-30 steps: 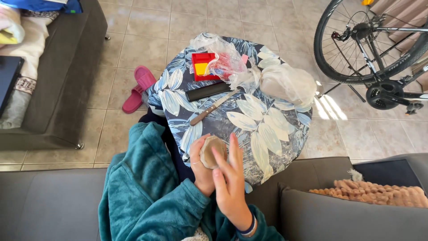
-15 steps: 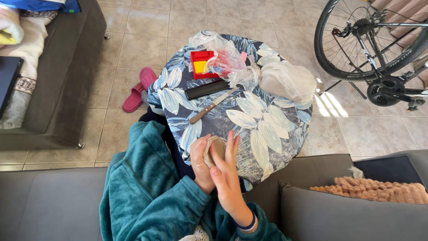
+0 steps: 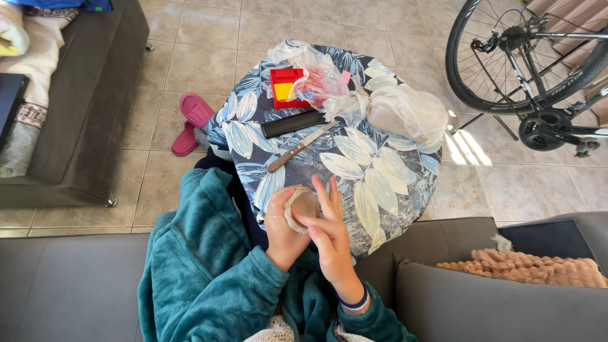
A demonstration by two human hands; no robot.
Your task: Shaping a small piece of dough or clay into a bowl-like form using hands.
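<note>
The lump of clay (image 3: 303, 206) sits at the near edge of the leaf-patterned tabletop (image 3: 380, 183), cupped from its left by the left hand (image 3: 283, 229), while the right hand (image 3: 326, 234) presses open, spread fingers (image 3: 324, 197) against its right face.

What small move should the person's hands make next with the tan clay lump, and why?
Probably a slight turn of the tan clay lump in the left hand, with the right hand pressing again. The left hand cups the lump from below while the right hand's fingers lie flat on its face. The wooden-handled knife lies untouched on the leaf-patterned table cover.
</note>
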